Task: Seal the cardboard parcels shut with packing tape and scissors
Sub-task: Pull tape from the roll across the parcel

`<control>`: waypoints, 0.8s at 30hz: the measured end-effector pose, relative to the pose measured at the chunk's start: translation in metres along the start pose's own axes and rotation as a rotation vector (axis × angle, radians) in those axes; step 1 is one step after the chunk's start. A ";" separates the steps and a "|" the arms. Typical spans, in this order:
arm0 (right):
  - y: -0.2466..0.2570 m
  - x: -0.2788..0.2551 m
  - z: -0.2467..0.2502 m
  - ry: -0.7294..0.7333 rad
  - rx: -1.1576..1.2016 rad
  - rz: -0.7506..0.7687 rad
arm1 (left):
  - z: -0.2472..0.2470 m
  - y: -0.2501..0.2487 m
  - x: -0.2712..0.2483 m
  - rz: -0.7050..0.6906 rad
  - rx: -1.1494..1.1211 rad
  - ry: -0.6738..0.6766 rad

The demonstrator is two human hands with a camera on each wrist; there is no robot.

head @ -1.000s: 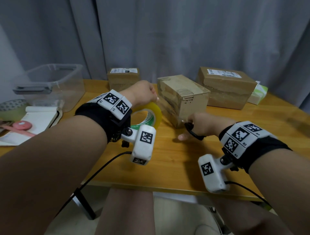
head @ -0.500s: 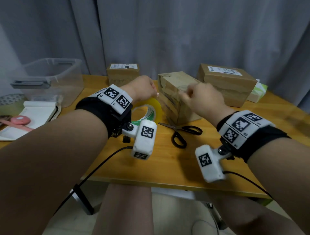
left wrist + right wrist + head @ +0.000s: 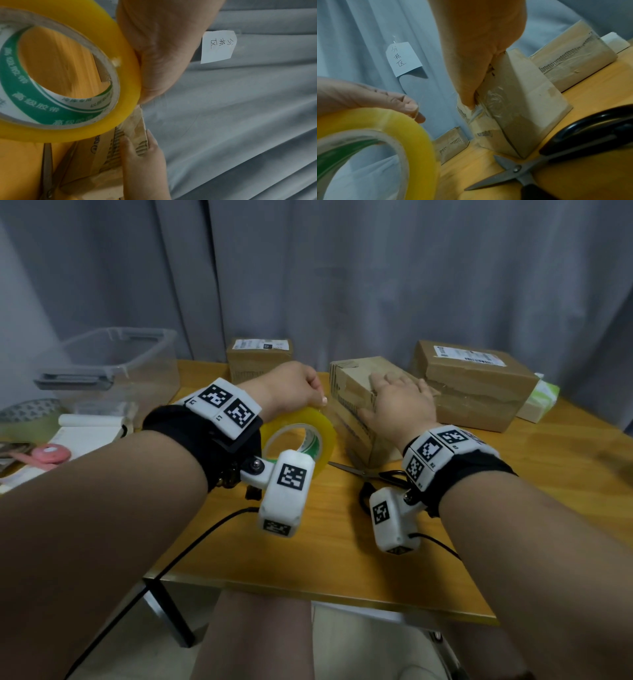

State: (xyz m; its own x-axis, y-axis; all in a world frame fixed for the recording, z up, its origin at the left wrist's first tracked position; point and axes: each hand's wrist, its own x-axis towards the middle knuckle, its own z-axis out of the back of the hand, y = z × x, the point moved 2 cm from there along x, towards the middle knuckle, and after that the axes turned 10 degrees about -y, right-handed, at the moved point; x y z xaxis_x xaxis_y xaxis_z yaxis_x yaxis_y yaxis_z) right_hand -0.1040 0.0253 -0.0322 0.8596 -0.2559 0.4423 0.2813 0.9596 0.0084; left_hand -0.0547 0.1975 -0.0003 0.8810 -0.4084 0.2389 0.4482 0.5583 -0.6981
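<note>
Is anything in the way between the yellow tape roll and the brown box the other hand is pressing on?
Nothing visible. The yellow roll of packing tape, gripped by the left hand, sits just left of the brown cardboard box under the flat right hand.

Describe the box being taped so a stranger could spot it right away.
On the wooden table, three cardboard boxes stand before the grey curtain. The middle box is nearest, just behind the scissors. It alone has the right hand flat on top and no white label showing.
</note>
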 end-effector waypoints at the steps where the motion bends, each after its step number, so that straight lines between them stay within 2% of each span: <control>1: -0.001 0.000 -0.001 -0.013 0.010 0.001 | 0.002 0.000 0.000 -0.003 -0.001 0.010; 4: -0.001 0.000 0.001 -0.005 0.071 -0.010 | 0.007 -0.001 -0.001 -0.026 -0.003 0.058; 8: -0.004 -0.002 0.009 0.081 0.208 -0.007 | 0.011 0.001 -0.004 -0.043 -0.023 0.102; 9: -0.004 -0.005 0.016 0.046 0.264 0.026 | 0.012 0.001 -0.005 -0.048 -0.033 0.097; 12: 0.009 -0.022 0.038 -0.242 0.509 0.143 | 0.016 0.002 -0.011 -0.068 -0.022 0.088; 13: 0.015 -0.028 0.042 -0.259 0.636 0.149 | 0.016 0.001 -0.013 -0.070 -0.012 0.090; 15: 0.028 -0.035 0.041 -0.105 0.841 0.080 | 0.016 -0.003 -0.018 -0.068 -0.021 0.097; 17: 0.034 -0.041 0.036 0.073 0.913 -0.062 | 0.016 -0.009 -0.024 -0.057 -0.040 0.114; 18: 0.035 -0.043 0.035 0.117 0.946 -0.120 | 0.016 -0.012 -0.026 -0.061 -0.030 0.120; 21: 0.035 -0.050 0.037 0.183 1.037 -0.210 | 0.018 -0.019 -0.034 -0.110 0.044 0.115; 24: 0.033 -0.052 0.045 0.164 1.019 -0.168 | 0.022 -0.026 -0.039 -0.141 0.079 0.157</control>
State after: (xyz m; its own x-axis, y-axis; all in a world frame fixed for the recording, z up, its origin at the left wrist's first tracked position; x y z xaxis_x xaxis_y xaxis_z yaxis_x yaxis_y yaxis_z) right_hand -0.1583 0.0760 -0.0144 0.9116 -0.3347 0.2384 -0.0244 0.5350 0.8445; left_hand -0.0974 0.2152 0.0234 0.7774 -0.5900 0.2181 0.5808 0.5402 -0.6090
